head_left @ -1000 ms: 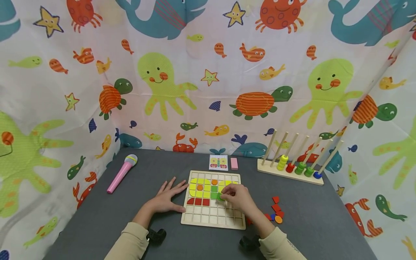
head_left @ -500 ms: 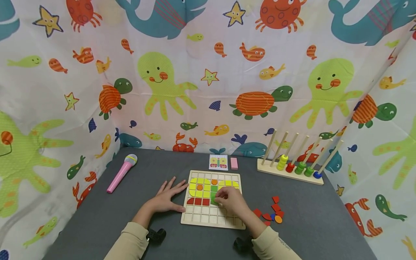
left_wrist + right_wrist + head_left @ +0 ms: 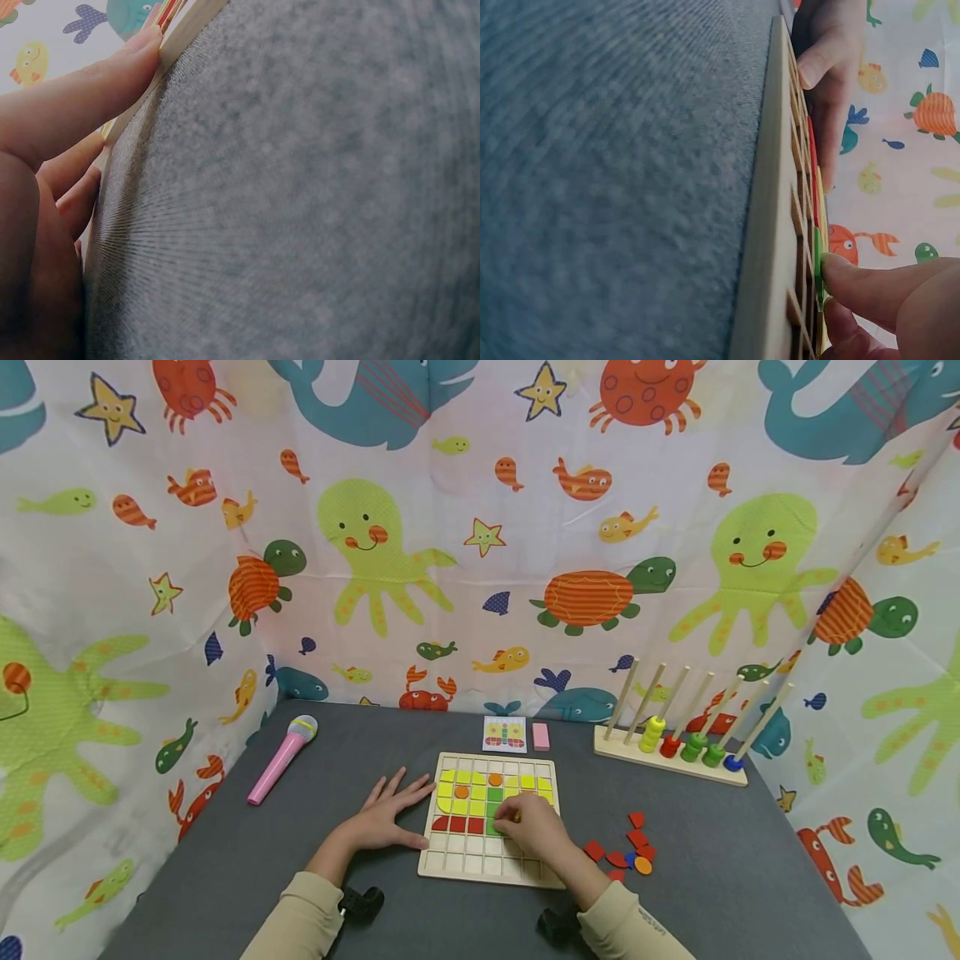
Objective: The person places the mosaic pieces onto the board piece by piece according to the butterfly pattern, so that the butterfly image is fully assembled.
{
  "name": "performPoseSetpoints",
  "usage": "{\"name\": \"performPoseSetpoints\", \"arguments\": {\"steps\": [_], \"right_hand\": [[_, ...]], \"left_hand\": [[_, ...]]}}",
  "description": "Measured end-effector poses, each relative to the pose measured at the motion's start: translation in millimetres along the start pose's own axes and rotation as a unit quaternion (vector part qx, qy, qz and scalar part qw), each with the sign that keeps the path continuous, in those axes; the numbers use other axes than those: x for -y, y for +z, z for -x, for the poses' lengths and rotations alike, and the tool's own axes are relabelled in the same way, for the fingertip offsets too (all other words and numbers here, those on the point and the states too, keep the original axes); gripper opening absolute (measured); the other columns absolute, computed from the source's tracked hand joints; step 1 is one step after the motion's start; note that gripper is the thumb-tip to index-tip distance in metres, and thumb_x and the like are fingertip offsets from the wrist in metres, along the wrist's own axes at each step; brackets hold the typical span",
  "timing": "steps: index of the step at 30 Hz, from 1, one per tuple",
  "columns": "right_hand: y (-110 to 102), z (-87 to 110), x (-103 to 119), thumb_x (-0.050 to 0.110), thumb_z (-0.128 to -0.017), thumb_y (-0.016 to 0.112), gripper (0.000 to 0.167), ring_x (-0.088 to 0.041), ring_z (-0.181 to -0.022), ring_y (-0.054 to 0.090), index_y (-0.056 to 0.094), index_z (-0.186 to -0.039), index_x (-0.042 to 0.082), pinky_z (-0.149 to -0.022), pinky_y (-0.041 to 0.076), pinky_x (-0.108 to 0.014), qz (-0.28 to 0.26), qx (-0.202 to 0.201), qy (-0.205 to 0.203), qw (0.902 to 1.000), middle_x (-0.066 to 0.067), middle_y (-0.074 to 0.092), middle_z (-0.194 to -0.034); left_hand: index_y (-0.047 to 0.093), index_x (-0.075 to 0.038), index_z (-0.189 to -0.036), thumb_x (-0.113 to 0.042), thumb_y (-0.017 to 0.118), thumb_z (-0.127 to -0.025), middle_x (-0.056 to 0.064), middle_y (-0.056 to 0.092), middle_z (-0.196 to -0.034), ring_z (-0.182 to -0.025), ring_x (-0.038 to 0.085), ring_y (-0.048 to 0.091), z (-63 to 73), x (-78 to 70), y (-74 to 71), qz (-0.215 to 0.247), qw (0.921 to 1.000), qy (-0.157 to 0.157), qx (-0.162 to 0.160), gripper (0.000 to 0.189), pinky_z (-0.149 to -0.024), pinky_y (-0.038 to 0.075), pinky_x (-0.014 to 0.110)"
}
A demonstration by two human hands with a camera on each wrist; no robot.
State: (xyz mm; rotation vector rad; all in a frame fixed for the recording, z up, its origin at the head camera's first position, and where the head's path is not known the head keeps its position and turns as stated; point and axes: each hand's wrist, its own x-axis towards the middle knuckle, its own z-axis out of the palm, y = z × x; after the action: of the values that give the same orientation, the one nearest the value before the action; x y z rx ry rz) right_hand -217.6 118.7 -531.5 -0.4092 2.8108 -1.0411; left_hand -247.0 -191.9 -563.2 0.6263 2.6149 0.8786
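A wooden grid board (image 3: pixel 491 866) lies on the table, its upper cells filled with yellow, orange, green and red tiles. My left hand (image 3: pixel 380 823) lies spread at the board's left side, with the thumb and fingertips at its edge; the left wrist view shows the thumb (image 3: pixel 112 86) against the wooden rim. Over the middle of the board, my right hand (image 3: pixel 536 824) pinches a green tile (image 3: pixel 492 825) at the bottom of the green column. In the right wrist view the thumb (image 3: pixel 855 281) touches this green tile (image 3: pixel 817 259). The hand covers part of the board's right half.
Loose red tiles (image 3: pixel 637 838), a blue piece and an orange disc (image 3: pixel 642 866) lie right of the board. Behind it are a butterfly picture card (image 3: pixel 504 735) and a pink block (image 3: pixel 541 737). A peg rack with rings (image 3: pixel 670 758) stands back right, a pink toy microphone (image 3: pixel 282 762) left.
My right hand has moved left and slightly toward me with the green tile, to the cell below the green column. Loose red tiles by the right forearm came into view. The left hand stays put.
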Motion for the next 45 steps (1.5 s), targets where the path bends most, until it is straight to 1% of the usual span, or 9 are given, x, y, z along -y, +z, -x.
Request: {"name": "performPoseSetpoints", "arguments": {"steps": [6,9,13,17,20,24,29,36,45], "right_hand": [[-2,0.8,0,0.024,-0.086,0.082,0.008,-0.012,-0.07,0.054,0.075,-0.085,0.02,-0.061,0.045,-0.028,-0.014,-0.006,0.001,0.9999,0.008,0.061,-0.073],[-7,3.6,1,0.025,-0.086,0.082,0.01,-0.013,-0.069,0.055,0.075,-0.087,0.019,-0.059,0.046,-0.028,-0.028,-0.015,0.003,0.9995,0.007,0.061,-0.073],[-17,9.6,1,0.024,-0.088,0.08,0.018,-0.012,-0.065,0.056,0.074,-0.099,0.012,-0.055,0.046,-0.026,-0.041,-0.026,0.001,0.9988,0.004,0.062,-0.074],[-31,19.4,-2,0.022,-0.089,0.078,0.027,-0.015,-0.064,0.057,0.071,-0.111,0.007,-0.053,0.046,-0.026,-0.07,-0.035,0.016,0.9968,0.001,0.065,-0.076],[-41,28.2,-5,0.022,-0.09,0.078,0.03,-0.016,-0.064,0.056,0.07,-0.115,0.007,-0.053,0.045,-0.025,-0.087,-0.039,0.036,0.9948,0.001,0.065,-0.077],[-52,38.7,-11,0.023,-0.089,0.078,0.029,-0.015,-0.065,0.054,0.071,-0.114,0.01,-0.053,0.044,-0.024,-0.081,-0.055,0.058,0.9936,0.002,0.063,-0.077],[-63,49.6,-24,0.021,-0.088,0.079,0.029,-0.013,-0.068,0.056,0.072,-0.113,0.01,-0.056,0.047,-0.025,-0.073,-0.076,0.079,0.9913,0.003,0.064,-0.078],[-76,64.7,-39,0.019,-0.089,0.079,0.027,-0.014,-0.067,0.058,0.072,-0.113,0.009,-0.057,0.049,-0.026,-0.07,-0.095,0.108,0.9872,0.002,0.066,-0.08],[-99,81.6,-66,0.023,-0.091,0.077,0.029,-0.012,-0.072,0.062,0.072,-0.115,0.009,-0.061,0.049,-0.026,-0.045,-0.114,0.121,0.985,0.0,0.069,-0.086]], "left_hand": [[0.029,-0.032,-0.16,-0.067,0.076,-0.075,-0.005,0.017,-0.17,-0.157,0.034,-0.011,0.5,-0.6,0.1,0.0,1.0,0.001,0.0,0.104,-0.121,-0.011,0.063],[0.031,-0.029,-0.16,-0.066,0.077,-0.074,0.0,0.02,-0.17,-0.157,0.037,-0.009,1.3,-0.7,0.5,0.006,0.9999,0.011,-0.008,0.104,-0.12,-0.009,0.065],[0.031,-0.027,-0.16,-0.065,0.077,-0.075,0.004,0.021,-0.169,-0.156,0.04,-0.008,1.6,-0.2,1.5,0.006,0.9997,0.018,-0.014,0.104,-0.119,-0.009,0.066],[0.029,-0.028,-0.161,-0.064,0.077,-0.075,0.002,0.019,-0.17,-0.156,0.038,-0.009,1.5,-1.7,0.7,0.001,0.9999,0.013,-0.005,0.104,-0.12,-0.01,0.064],[0.029,-0.03,-0.16,-0.064,0.078,-0.075,-0.002,0.018,-0.17,-0.157,0.036,-0.01,1.3,-2.4,0.1,0.001,1.0,0.005,-0.001,0.104,-0.12,-0.011,0.063],[0.03,-0.033,-0.16,-0.064,0.078,-0.075,-0.004,0.018,-0.17,-0.157,0.036,-0.01,1.1,-2.4,-0.6,0.003,1.0,0.001,-0.004,0.102,-0.12,-0.01,0.065],[0.031,-0.033,-0.16,-0.064,0.078,-0.075,-0.003,0.019,-0.169,-0.157,0.037,-0.01,1.4,-2.5,-0.6,0.005,1.0,0.005,-0.005,0.102,-0.12,-0.009,0.066],[0.03,-0.032,-0.16,-0.065,0.077,-0.075,-0.005,0.019,-0.169,-0.157,0.035,-0.011,2.1,0.4,1.3,0.007,0.9999,0.006,-0.005,0.102,-0.12,-0.01,0.064],[0.03,-0.03,-0.16,-0.062,0.079,-0.075,-0.002,0.019,-0.17,-0.157,0.037,-0.01,1.3,1.4,0.8,0.01,0.9998,0.014,-0.008,0.103,-0.12,-0.009,0.064]]}}
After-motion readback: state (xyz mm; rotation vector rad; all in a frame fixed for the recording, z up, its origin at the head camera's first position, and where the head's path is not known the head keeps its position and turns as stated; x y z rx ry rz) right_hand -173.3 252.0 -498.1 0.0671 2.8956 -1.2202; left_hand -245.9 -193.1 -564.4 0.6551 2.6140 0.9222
